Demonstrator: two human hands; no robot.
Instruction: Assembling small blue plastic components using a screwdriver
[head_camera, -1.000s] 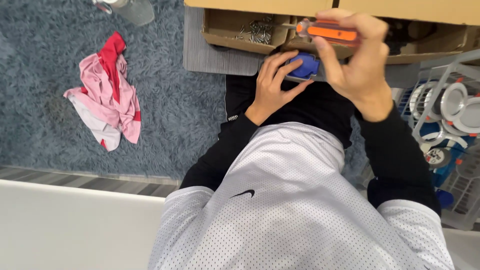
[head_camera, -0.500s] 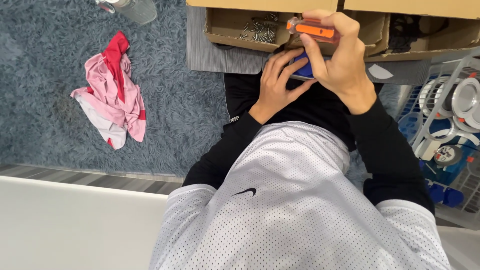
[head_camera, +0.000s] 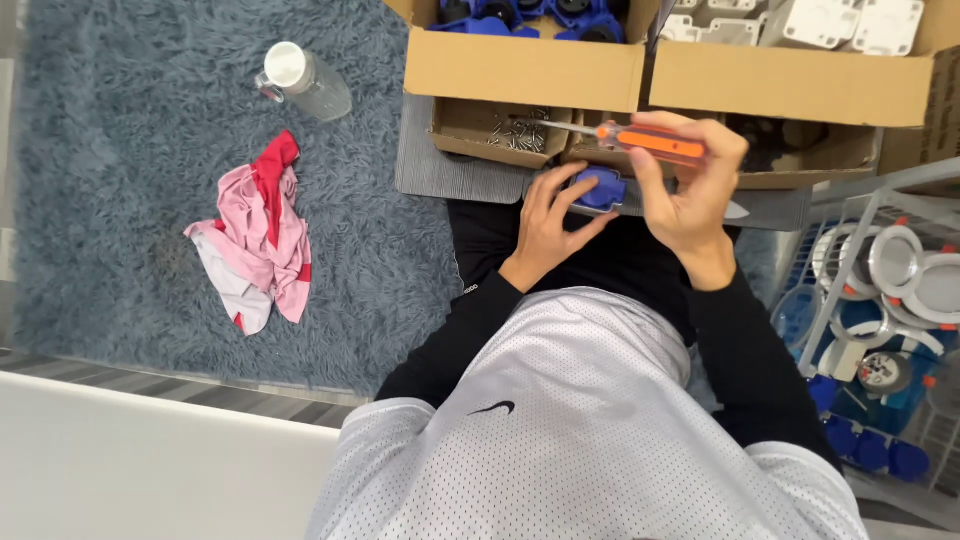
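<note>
**Hands at the parts boxes**

Above the person's lap, the left hand (head_camera: 548, 225) cupped a small blue plastic part (head_camera: 600, 190), its fingers closed around the lower edge so that the part sat just in front of the grey ridged mat (head_camera: 450, 175). The right hand (head_camera: 690, 190) was wrapped in a firm grip around the orange handle of a screwdriver (head_camera: 650, 142), held roughly level, with the thin metal shaft pointing left over a shallow cardboard tray of small metal screws (head_camera: 505, 130). The screwdriver was just above the blue part; whether the two touched could not be told.

Behind the tray stood a large open cardboard box (head_camera: 520, 65) holding more blue parts on the left and white ones on the right. A white wire basket (head_camera: 880, 290) with round white and blue pieces stood at the person's right. On the blue-grey shaggy rug (head_camera: 130, 150) lay a crumpled pink and red cloth (head_camera: 258, 235) and, well apart from it, a clear plastic bottle with a white cap (head_camera: 303, 82) on its side.
</note>
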